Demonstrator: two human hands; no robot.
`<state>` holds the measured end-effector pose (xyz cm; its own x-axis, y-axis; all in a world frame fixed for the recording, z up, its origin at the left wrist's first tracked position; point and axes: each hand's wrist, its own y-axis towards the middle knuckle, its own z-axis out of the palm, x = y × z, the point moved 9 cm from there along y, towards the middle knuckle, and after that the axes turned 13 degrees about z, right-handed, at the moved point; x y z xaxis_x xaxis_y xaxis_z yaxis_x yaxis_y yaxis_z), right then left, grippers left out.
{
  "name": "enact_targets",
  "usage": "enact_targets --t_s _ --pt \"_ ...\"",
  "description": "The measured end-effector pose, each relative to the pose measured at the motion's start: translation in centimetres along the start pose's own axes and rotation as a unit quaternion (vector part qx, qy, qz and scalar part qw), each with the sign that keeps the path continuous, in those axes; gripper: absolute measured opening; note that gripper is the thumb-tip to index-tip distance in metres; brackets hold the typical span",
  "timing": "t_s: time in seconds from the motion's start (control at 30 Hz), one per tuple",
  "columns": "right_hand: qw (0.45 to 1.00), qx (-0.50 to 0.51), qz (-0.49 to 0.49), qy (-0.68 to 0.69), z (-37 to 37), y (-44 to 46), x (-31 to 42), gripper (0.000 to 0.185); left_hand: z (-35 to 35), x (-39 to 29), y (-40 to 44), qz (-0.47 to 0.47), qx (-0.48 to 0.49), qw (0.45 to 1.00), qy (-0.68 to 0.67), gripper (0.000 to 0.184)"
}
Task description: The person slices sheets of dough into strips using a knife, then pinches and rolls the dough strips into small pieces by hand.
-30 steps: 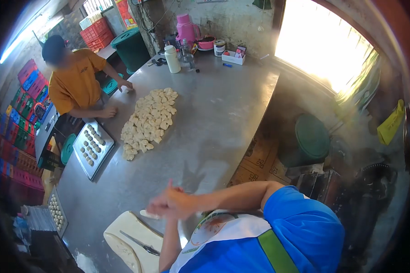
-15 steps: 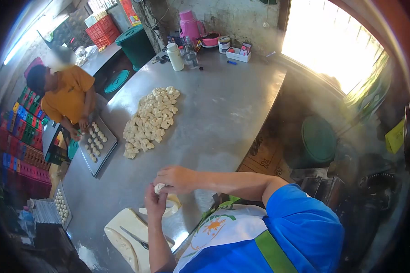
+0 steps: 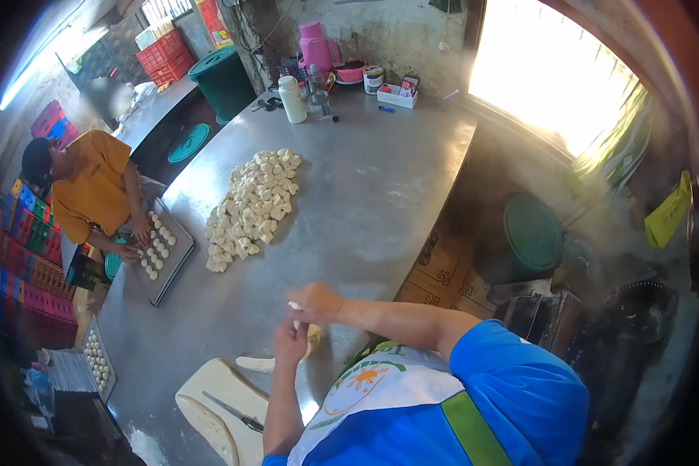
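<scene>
My left hand [image 3: 290,339] and my right hand [image 3: 318,303] meet above the metal table, closed on a strip of dough [image 3: 295,305]. A small pale end of it pokes out between the fingers; another part [image 3: 314,339] shows below the right wrist. Motion blurs the fingers a little. Beside my left forearm lies a flat slab of dough [image 3: 202,400] with a knife [image 3: 233,410] resting on it. Farther up the table is a heap of cut dough pieces [image 3: 252,203].
Across the table, a person in an orange shirt [image 3: 93,182] has both hands at a tray [image 3: 180,233] of dough balls. A second tray [image 3: 110,380] stands at the left edge. A white bottle [image 3: 293,101] and pink thermos [image 3: 315,48] stand at the back.
My hands have shifted slightly right, and the dough between them is less visible. The view has moved a little. The other person's hands have come over the dough balls on the tray.
</scene>
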<state>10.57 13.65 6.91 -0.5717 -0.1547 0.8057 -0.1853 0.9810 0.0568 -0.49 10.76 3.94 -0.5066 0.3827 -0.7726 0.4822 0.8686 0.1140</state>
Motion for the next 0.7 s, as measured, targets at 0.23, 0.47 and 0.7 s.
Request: enact_targets --t_s 0.23,0.47,0.7 --pt "0.990 -0.002 0.032 -0.139 0.0 0.3 -5.2 0.036 -2.0 -2.7 0.4 -0.006 -0.062 0.967 -0.247 0.035" --pt "0.985 0.054 -0.091 0.134 -1.7 -0.5 4.8 0.039 -2.0 1.7 2.5 0.130 -0.034 0.965 -0.225 0.033" --pt "0.989 0.048 0.077 -0.117 0.4 2.2 -6.2 0.038 1.3 -2.4 0.2 0.029 0.023 0.999 0.028 0.029"
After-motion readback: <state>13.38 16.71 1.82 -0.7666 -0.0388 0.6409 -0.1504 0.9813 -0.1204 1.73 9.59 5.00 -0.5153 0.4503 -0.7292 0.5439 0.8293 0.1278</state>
